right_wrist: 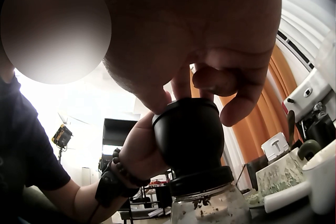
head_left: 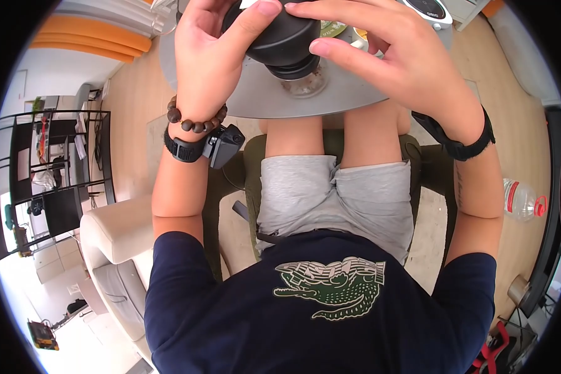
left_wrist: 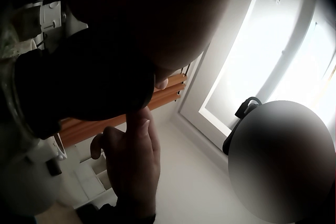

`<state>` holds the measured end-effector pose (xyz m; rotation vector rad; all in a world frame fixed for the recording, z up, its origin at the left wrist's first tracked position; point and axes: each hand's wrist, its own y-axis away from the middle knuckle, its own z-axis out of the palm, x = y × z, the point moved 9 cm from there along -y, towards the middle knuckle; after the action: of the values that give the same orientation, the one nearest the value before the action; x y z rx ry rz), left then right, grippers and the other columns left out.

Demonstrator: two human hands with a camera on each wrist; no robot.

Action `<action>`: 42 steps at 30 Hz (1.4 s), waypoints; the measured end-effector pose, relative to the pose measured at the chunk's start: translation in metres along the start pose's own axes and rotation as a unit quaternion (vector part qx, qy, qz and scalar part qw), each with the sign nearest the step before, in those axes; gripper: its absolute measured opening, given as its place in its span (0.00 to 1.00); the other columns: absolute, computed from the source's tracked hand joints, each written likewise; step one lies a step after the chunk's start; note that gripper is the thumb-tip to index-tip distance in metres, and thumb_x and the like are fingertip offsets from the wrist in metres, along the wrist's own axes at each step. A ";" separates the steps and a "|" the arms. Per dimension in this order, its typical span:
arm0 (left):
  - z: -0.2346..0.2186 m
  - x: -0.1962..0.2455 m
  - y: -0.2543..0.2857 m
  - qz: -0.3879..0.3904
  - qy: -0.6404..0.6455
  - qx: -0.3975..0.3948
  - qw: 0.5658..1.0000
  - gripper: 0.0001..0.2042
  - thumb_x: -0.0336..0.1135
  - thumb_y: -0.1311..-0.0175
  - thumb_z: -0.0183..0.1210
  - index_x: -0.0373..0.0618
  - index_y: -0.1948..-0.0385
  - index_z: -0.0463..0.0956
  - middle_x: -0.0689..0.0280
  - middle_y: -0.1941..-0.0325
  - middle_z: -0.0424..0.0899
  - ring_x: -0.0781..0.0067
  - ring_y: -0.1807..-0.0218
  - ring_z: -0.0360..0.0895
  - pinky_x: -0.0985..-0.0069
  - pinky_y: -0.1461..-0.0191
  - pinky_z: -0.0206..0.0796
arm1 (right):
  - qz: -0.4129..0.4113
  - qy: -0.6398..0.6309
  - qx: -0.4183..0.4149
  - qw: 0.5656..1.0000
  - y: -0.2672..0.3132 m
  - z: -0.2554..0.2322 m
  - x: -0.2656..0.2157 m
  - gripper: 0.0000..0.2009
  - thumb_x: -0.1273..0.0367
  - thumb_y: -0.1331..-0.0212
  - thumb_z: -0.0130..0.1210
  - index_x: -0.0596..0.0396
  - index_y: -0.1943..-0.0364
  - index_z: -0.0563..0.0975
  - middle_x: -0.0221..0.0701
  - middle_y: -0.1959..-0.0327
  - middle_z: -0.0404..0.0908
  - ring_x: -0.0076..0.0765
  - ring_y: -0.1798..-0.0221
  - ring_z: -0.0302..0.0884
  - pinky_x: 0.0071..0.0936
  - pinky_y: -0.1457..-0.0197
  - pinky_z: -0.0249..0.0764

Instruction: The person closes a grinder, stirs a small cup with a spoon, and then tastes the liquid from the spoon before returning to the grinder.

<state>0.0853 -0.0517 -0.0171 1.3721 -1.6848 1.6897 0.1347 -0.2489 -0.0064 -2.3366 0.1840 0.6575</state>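
A manual grinder with a matte black bell-shaped body is held at the table edge. Its glass jar base has brown bits clinging inside. My left hand grips the black body from the left, thumb laid over the top. From the right, my right hand has its thumb at the body's side and forefinger at the top rim. In the right wrist view the grinder stands upright, fingertips round its upper rim. The left wrist view shows the grinder dark, with the right hand against its rim.
The grey table has a curved edge above my knees. A white mug and a green-patterned container stand close beside the grinder. A white device with a round dark face sits farther back. A plastic bottle is on the floor at right.
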 end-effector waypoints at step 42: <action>0.003 -0.037 -0.019 -0.024 0.199 -0.124 0.972 0.26 0.44 0.09 0.48 0.31 0.24 0.69 0.45 0.30 0.81 0.53 0.23 0.75 0.57 0.20 0.69 | -0.066 -0.112 -0.020 0.991 0.009 -0.004 -0.011 0.20 0.60 0.22 0.58 0.52 0.33 0.81 0.41 0.29 0.80 0.49 0.37 0.84 0.42 0.36 0.84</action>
<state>0.1182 -0.0377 -0.0382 0.8831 -1.5510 1.5398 0.1246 -0.2584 -0.0036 -2.2688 -0.0848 0.8573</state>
